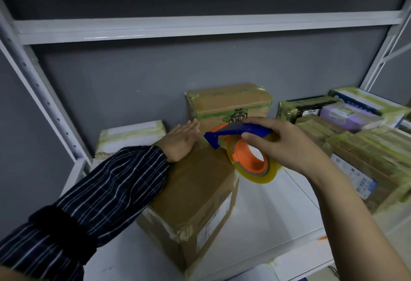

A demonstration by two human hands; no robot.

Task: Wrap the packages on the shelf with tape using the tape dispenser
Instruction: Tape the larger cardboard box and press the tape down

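Two hands, one dispenser, one roll.

- Left hand: fingers straight and together, palm flat on top of the brown cardboard box. Striped sleeve hides the box's left edge.
- Right hand: thumb and fingers clamped on the blue-and-orange tape dispenser, by the box's far right corner. Contact with the box is unclear.
- Clear tape roll sits on the orange hub, partly behind the fingers.
- Box stands on the white shelf. Its side shipping label is unreadable.
- Behind: one taped carton with green print and one white package.
- Right: pile of taped packages, blurred and cut off, uncountable. Barcodes show, text illegible.
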